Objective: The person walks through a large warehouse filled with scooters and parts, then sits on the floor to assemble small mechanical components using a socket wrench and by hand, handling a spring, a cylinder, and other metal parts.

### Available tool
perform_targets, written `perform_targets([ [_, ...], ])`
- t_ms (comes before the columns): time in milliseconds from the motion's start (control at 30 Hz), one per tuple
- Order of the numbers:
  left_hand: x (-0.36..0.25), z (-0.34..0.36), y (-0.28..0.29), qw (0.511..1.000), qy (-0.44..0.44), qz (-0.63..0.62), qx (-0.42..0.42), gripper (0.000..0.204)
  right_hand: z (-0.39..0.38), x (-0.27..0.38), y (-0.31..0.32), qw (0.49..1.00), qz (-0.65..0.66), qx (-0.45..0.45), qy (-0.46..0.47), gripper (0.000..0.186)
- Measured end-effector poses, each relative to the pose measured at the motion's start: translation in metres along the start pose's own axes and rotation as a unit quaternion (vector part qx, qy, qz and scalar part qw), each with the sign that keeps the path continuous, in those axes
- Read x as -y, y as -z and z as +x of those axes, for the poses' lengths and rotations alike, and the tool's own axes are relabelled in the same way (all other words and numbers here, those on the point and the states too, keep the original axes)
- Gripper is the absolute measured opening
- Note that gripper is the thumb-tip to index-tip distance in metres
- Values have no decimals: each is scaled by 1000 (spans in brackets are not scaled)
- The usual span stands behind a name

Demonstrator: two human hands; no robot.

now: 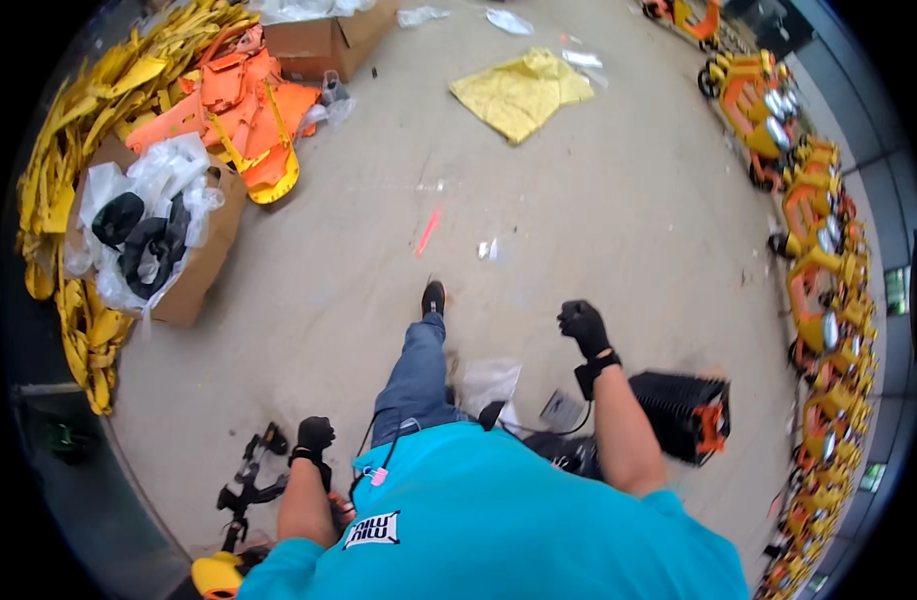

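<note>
Pieces of yellow plastic [58, 205] lie heaped loosely at the far left, and a knock could well send some sliding, since nothing visible straps them. Beside them an open-topped cardboard box [206, 268] holds clear wrap and dark rounded parts; the wrap spills over its rim and might catch on anything brushing past. Lower down, a yellow scooter's dark handlebar [243, 490] stands just beside the left hand [315, 433], which is gloved, fingers curled in, with a gap between the two; a careless swing of that arm could bump the bar. Further up, orange panels [243, 110] overlap untidily. One black shoe [433, 298] is set forward on the concrete, and a white plastic sheet [490, 385] lies near that leg, a likely slip if stepped on. The right hand [582, 322], also gloved, is balled into a fist over the floor, gripping nothing that shows. From its wrist strap a dark cable [585, 415] loops toward the waist, and might snag on the black ribbed crate [678, 412] near that forearm. Parked scooters [818, 285] line the far right, packed closely enough that one tipping could topple its neighbours.
</note>
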State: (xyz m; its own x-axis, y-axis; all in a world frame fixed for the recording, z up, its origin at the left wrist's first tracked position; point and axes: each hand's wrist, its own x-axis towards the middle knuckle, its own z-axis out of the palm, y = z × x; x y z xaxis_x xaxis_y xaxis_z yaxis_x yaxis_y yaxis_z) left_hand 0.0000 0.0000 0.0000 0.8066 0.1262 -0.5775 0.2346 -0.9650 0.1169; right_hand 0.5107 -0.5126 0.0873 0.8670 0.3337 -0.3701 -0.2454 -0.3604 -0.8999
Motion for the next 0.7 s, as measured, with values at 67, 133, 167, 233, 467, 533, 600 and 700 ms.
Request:
perform_targets([
  [67, 23, 5, 2, 999, -2, 50, -3, 22, -8, 17, -52, 995, -3, -24, -97, 30],
  [133, -28, 176, 68, 999, -12, 38, -37, 19, 102, 43, 43, 985, -168, -10, -30, 34],
  [167, -16, 230, 101, 997, 1, 55, -45, 18, 133, 44, 48, 973, -229, -14, -31, 32],
  [233, 7, 284, 134, 986, -152, 6, -74, 17, 129, -27, 81, 764, -567, 44, 304, 16],
  [467, 3, 508, 369, 963, -87, -202, -153, 18, 188, 11, 118, 844, -527, 99, 5, 27],
  [533, -18, 562, 439, 920, -13, -358, -161, 19, 220, -9, 127, 877, -466, 117, -17, 32],
  [600, -71, 607, 566, 921, -8, -351, -171, 20, 255, 39, 128, 852, -500, 151, 23, 27],
  [700, -112, 670, 708, 886, -56, -399, -229, 25, 343, 82, 136, 856, -497, 142, 24, 23],
])
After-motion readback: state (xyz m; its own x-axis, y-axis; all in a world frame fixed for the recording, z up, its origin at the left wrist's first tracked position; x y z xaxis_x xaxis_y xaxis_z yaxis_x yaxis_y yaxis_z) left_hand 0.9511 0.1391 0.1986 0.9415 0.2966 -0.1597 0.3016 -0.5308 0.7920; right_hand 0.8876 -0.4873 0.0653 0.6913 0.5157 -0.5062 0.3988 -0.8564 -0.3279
